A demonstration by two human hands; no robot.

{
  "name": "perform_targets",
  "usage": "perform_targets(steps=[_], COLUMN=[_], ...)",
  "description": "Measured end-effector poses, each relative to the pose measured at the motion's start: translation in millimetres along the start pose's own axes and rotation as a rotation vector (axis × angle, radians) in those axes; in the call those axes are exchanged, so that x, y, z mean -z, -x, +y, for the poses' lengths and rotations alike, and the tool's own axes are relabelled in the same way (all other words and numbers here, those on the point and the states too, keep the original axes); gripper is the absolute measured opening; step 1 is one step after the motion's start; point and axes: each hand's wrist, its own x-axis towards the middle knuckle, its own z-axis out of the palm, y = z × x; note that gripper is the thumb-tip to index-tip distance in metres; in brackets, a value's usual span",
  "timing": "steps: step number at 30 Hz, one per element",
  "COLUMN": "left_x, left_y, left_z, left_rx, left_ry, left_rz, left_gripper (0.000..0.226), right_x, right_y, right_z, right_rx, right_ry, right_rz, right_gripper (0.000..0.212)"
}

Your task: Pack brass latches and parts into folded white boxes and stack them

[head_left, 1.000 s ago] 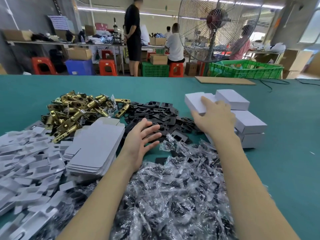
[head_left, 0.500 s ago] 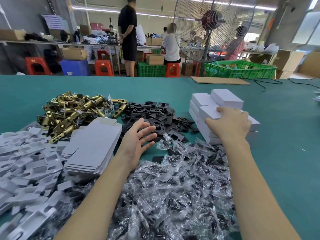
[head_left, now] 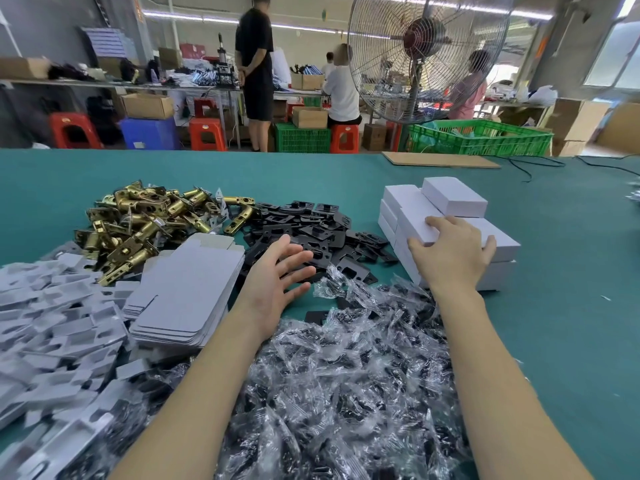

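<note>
A stack of closed white boxes [head_left: 453,201] stands on the green table at the right. My right hand [head_left: 453,252] lies on top of a box in the stack's near row, fingers spread over it and thumb at its near edge. My left hand [head_left: 277,275] hovers open, fingers spread, over the near edge of the black strike plates [head_left: 311,226]. A heap of brass latches [head_left: 138,223] lies at the left rear. Flat unfolded box blanks [head_left: 187,289] are piled just left of my left hand.
Clear bags of black screws and parts [head_left: 339,375] cover the near table. White card inserts [head_left: 52,327] spread at the left. A large fan [head_left: 426,57], a green crate [head_left: 481,136] and people at benches stand beyond the table's far edge.
My right hand carried a white box from above the stack's left side down onto the near row and now rests on it. The left hand stayed open near the black plates.
</note>
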Motion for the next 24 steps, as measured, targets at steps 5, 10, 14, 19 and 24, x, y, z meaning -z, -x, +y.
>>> perform_targets(steps=[5,10,14,19,24], left_x=[-0.8,0.3,1.1,0.2,-1.5], left_y=[-0.4,-4.2,-5.1,-4.1,-6.0], left_z=[-1.0,-3.9,-4.8,-4.5,-8.4], left_rx=[-0.002,-0.004,-0.002,0.008,0.023], left_ry=[-0.008,-0.015,-0.02,-0.03,-0.086], left_rz=[-0.003,-0.001,-0.004,-0.003,0.001], left_gripper=[0.033,0.034,0.034,0.032,0.029], right_x=[-3.9,-5.1,-2.9,8.8,13.1], right_y=[-0.8,-2.1,-1.3,-2.9,12.7], right_z=[2.7,2.6,2.1,-12.3,-61.3], right_rx=[0.008,0.012,0.012,0.042,0.328], right_ry=[0.007,0.023,0.017,-0.105,-0.53], right_rz=[0.018,0.012,0.0,-0.009,-0.109], right_gripper=[0.047,0.048,0.049,0.05,0.015])
